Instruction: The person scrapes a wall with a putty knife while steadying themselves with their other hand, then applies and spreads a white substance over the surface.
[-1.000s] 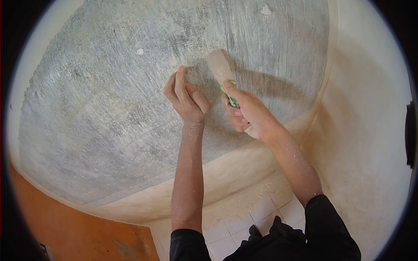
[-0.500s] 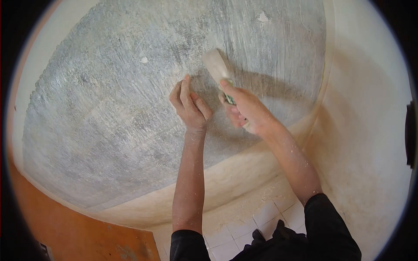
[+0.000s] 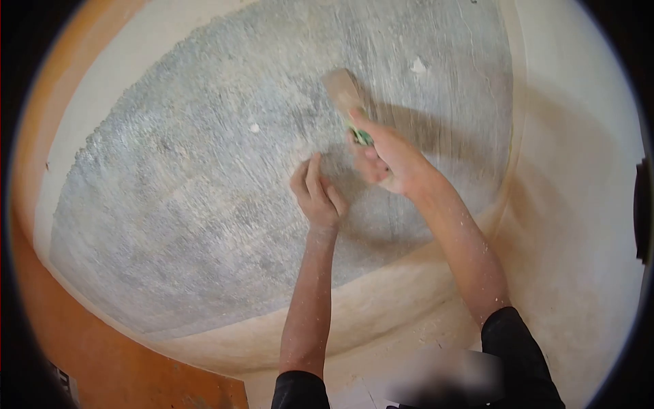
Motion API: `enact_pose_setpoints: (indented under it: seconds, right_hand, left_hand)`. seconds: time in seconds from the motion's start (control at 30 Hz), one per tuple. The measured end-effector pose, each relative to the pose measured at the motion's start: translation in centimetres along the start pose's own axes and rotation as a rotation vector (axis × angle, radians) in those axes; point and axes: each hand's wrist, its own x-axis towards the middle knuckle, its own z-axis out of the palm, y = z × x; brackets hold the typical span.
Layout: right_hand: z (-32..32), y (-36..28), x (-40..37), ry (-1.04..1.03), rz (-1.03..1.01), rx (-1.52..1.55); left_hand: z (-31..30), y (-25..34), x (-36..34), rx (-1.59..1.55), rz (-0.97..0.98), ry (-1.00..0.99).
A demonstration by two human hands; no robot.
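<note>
Gripping a scraper (image 3: pixel 344 92), the right hand (image 3: pixel 385 160) is clenched round its green handle (image 3: pixel 362 136), with only a sliver of green showing between the fingers. The pale, dust-coated blade points up and to the left and lies against the grey patch (image 3: pixel 197 204) of the wall (image 3: pixel 579 204), casting a shadow to its right. The left hand (image 3: pixel 317 194) sits just below and left of the right one, near it but apart. Its fingers are straight and close together, and it grasps nothing, resting on the grey surface. The patch is rough and streaked, with a few small white flecks, and cream plaster borders it below and on the right. Both forearms are speckled with dust and end in dark sleeves (image 3: pixel 511 347). An orange panel (image 3: pixel 102 361) fills the lower left corner.
</note>
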Motion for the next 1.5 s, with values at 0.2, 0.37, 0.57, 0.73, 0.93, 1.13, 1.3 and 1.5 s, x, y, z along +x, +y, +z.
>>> enact_pose_setpoints:
  seconds: [0.2, 0.37, 0.57, 0.73, 0.93, 1.13, 1.3, 1.5]
  right_hand:
    - [2.7, -5.9, 3.2, -0.104, -0.123, -0.017]
    - [4.7, -4.9, 2.2, -0.089, -0.087, 0.009]
    - [9.6, -7.7, 4.2, -0.114, -0.145, 0.026]
    - [8.1, -4.6, 3.9, -0.137, -0.079, 0.020]
    - [9.8, -3.6, 3.3, -0.084, -0.046, 0.072]
    - [11.9, -6.2, 4.9, -0.090, -0.096, 0.025]
    - [10.2, -4.2, 3.6, -0.106, -0.036, 0.087]
    - [9.8, -7.5, 4.7, -0.238, -0.010, 0.165]
  left_hand:
    - [0.0, 0.5, 0.1, -0.027, -0.049, 0.007]
    - [0.1, 0.6, 0.0, -0.030, -0.052, 0.033]
    - [0.1, 0.2, -0.1, -0.029, -0.036, 0.012]
    - [0.0, 0.3, -0.2, -0.035, -0.054, -0.015]
    - [-0.1, 0.6, -0.2, -0.060, -0.091, 0.005]
    - [0.0, 0.3, -0.2, -0.028, -0.052, -0.008]
    - [-0.1, 0.4, -0.3, -0.046, -0.070, -0.008]
    - [-0.3, 0.6, 0.0, -0.010, -0.032, -0.005]
